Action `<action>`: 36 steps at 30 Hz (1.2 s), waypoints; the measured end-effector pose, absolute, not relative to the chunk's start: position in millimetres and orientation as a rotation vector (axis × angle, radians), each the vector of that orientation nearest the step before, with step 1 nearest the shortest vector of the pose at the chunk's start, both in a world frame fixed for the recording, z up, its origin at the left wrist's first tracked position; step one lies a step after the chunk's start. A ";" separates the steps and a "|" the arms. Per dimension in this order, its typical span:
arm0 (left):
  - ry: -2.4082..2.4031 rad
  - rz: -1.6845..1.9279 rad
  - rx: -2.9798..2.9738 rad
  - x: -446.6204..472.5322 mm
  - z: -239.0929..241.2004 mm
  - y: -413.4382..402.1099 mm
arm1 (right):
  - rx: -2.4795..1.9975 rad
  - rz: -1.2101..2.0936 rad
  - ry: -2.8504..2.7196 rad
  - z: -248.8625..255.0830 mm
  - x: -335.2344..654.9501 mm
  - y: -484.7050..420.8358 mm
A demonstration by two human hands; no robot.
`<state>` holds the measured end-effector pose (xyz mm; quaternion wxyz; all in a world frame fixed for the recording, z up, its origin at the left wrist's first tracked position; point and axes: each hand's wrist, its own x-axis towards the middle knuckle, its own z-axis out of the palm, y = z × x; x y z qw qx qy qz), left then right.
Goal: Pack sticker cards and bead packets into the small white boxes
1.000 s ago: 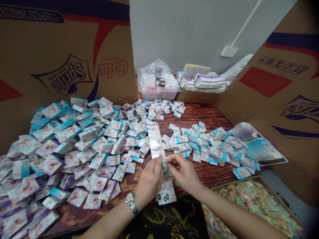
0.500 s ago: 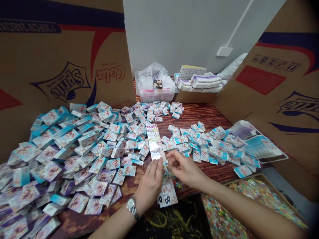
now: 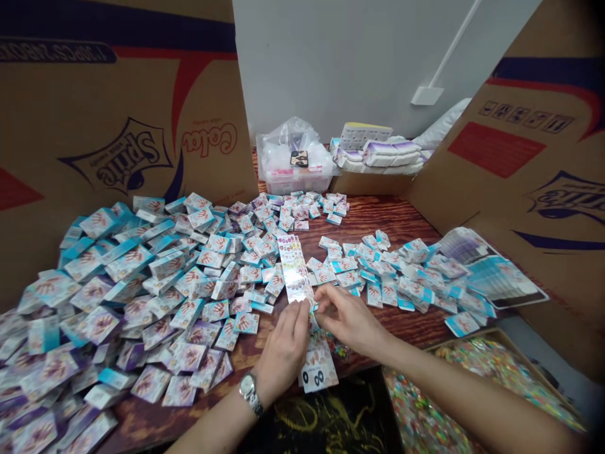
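Note:
A long narrow sticker strip (image 3: pixel 295 268) lies lengthwise on the wooden table (image 3: pixel 401 221), its near end hanging over the edge. My left hand (image 3: pixel 283 350), with a wristwatch, presses on the strip with fingers curled. My right hand (image 3: pixel 347 318) pinches something small at the strip's right edge, just beside the left fingertips; what it is I cannot make out. Small blue and white boxes (image 3: pixel 142 277) are heaped to the left, and a smaller spread of boxes (image 3: pixel 392 271) lies to the right.
Tall cardboard cartons (image 3: pixel 118 126) wall the table left and right. A clear plastic tub (image 3: pixel 293 164) and stacked white packs (image 3: pixel 382 154) stand at the back. Flat card sheets (image 3: pixel 491 277) lie at right. A tray of colourful small pieces (image 3: pixel 472 391) sits below right.
The view has shifted slightly. Both hands stay on the strip, the right hand's pinch moving a little up along its edge.

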<state>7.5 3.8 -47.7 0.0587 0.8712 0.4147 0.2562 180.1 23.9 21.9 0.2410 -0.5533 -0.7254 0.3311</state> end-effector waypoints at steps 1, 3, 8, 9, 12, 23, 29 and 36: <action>1.255 0.776 2.649 7.2 -48.3 3.2 | -1.527 0.856 -2.017 23.0 180.4 24.1; 1.247 0.785 2.668 6.7 -48.6 2.6 | -1.554 0.784 -2.044 23.0 181.1 24.8; 1.157 0.789 2.644 7.9 -40.6 3.7 | -1.527 0.993 -1.950 12.6 184.8 33.8; 1.131 0.783 2.622 9.0 -37.7 3.8 | -1.488 1.116 -1.919 9.8 185.7 36.2; 1.079 0.771 2.511 12.2 -29.0 3.7 | -1.340 1.466 -1.776 5.1 188.3 40.7; 1.143 0.953 2.135 11.2 -20.2 8.0 | -1.193 0.494 -2.092 24.2 196.6 9.5; 1.173 0.957 2.379 12.9 -27.7 2.7 | -1.348 0.739 -1.776 17.8 179.4 1.6; 1.248 0.982 2.479 11.3 -32.9 3.0 | -1.322 1.061 -1.470 7.1 171.7 1.0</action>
